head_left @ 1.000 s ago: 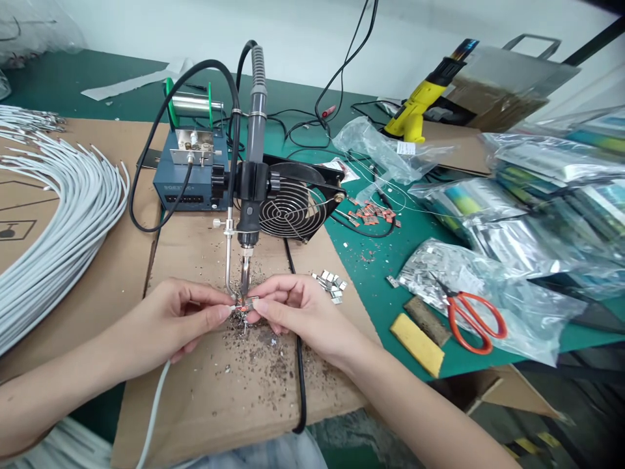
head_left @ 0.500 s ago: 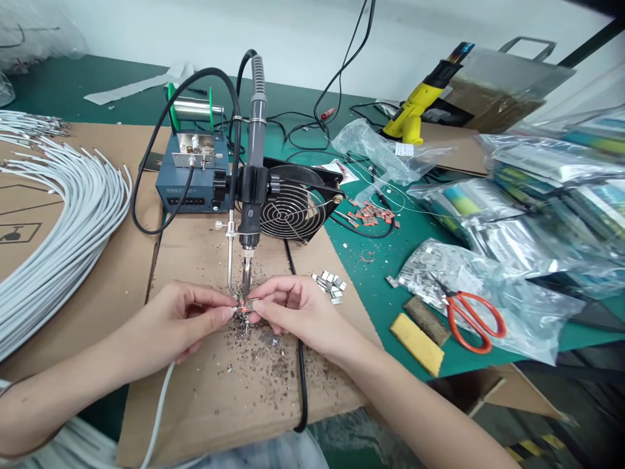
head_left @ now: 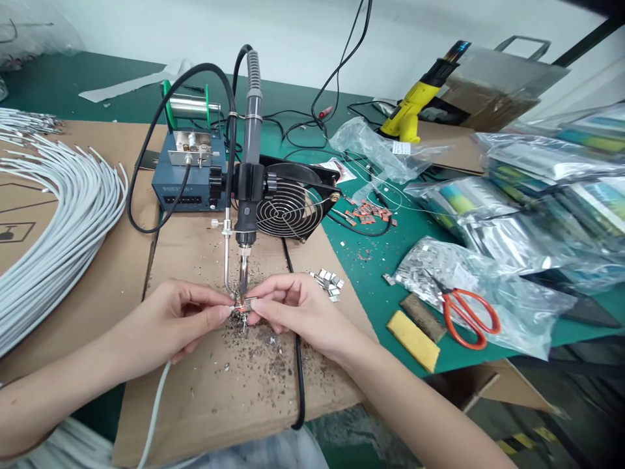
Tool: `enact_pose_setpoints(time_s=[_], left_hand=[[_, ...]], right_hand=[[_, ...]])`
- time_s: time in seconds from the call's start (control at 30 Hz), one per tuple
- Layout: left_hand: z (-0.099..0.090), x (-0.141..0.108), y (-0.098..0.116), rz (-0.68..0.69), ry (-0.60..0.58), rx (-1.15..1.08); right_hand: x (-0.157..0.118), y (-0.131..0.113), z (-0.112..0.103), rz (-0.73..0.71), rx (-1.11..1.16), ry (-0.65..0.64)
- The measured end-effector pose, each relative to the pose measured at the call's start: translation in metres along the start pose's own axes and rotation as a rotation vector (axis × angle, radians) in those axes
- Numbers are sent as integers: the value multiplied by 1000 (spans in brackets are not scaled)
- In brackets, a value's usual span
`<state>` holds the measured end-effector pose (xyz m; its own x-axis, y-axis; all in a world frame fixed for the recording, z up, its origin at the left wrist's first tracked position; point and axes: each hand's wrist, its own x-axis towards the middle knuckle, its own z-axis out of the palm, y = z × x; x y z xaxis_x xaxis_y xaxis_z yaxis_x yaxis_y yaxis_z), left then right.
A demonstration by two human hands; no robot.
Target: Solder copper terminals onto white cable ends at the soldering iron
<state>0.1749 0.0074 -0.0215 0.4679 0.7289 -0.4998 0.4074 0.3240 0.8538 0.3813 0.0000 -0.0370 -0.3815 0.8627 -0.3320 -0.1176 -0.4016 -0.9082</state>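
My left hand [head_left: 193, 319] pinches the end of a white cable [head_left: 157, 410], which hangs from under the palm toward the bottom edge. Between thumb and fingers, my right hand [head_left: 288, 306] grips a small metal connector [head_left: 249, 303]. Cable end and connector meet just below the tip of a soldering iron [head_left: 247, 195] clamped upright in a stand. A small orange piece shows at the joint. Whether the iron touches it I cannot tell, as my fingers partly cover the spot. Loose metal connectors [head_left: 329, 281] lie right of my right hand.
A soldering station [head_left: 188, 176] carries a solder spool [head_left: 188, 105]; beside it stands a fan [head_left: 293, 205]. Many white cables [head_left: 73, 202] lie left. Orange-handled scissors [head_left: 471, 319], a yellow sponge [head_left: 414, 340], bagged parts [head_left: 439, 267] and a yellow heat gun [head_left: 415, 104] lie right. Solder debris covers the cardboard [head_left: 209, 404].
The whole view has shifted slightly, so everything sits a little farther left and up. Both hands keep the same grip at the iron's tip.
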Motion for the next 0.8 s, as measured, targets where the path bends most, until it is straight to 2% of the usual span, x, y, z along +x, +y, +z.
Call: enact_pose_setpoints(time_s=[0.33,0.8], left_hand=[[3,4,-3,-41,83,-6],[2,2,-1,-19,90,-41]], right_hand=[[3,1,1,14,-55,31],[2,-2,2,0,14,13]])
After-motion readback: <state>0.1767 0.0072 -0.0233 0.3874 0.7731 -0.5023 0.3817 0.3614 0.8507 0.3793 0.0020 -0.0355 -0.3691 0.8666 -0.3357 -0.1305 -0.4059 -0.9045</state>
